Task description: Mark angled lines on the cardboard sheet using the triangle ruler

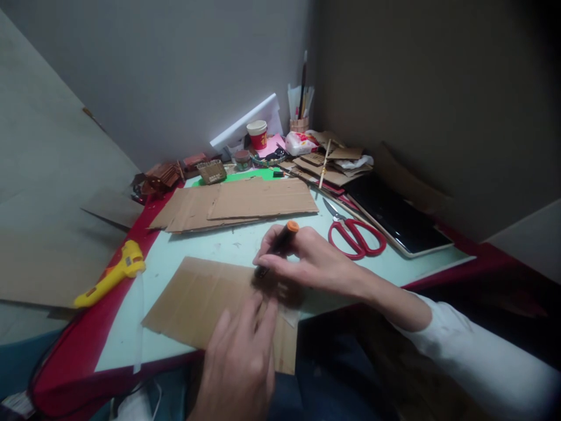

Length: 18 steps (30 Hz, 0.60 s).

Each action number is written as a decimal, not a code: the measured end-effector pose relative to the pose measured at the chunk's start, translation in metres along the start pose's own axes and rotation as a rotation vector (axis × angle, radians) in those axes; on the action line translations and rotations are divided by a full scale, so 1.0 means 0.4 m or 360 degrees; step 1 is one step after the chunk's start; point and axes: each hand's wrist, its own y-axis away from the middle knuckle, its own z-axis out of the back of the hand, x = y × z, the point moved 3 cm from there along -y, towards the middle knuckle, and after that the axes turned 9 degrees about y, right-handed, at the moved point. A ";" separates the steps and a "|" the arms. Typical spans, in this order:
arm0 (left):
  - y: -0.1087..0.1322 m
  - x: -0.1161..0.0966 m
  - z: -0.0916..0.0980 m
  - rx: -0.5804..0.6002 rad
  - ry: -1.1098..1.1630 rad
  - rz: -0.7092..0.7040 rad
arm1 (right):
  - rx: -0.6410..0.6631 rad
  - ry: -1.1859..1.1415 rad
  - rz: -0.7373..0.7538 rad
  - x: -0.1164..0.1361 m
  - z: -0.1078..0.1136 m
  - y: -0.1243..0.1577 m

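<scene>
My right hand (313, 257) grips a black marker (280, 242) with an orange end, held at a slant. Its lower tip points down at a brown cardboard sheet (193, 298), close to the upper edge; whether it touches cannot be made out. Across the sheet's near part lies my left hand (245, 345), fingers stretched out and pressing flat on the surface. One corner of this cardboard sticks out past the table's front edge. Red-handled scissors (357, 237) rest to the right of my right hand, blades pointing away.
Larger cardboard pieces (263, 199) lie stacked behind. A yellow glue gun (114, 275) sits at the left edge, a black-screened tablet (394, 213) at the right. Farther back are a red paper cup (257, 134), a brush holder (300, 124) and cardboard scraps (315, 169).
</scene>
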 end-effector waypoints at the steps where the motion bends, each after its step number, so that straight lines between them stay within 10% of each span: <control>1: -0.001 0.000 0.001 -0.0003 -0.0014 -0.0011 | 0.0011 0.0007 0.0009 0.003 0.000 -0.001; 18: -0.001 0.010 0.008 0.0081 -0.0103 -0.0104 | 0.0028 0.0153 -0.0008 0.013 0.035 0.041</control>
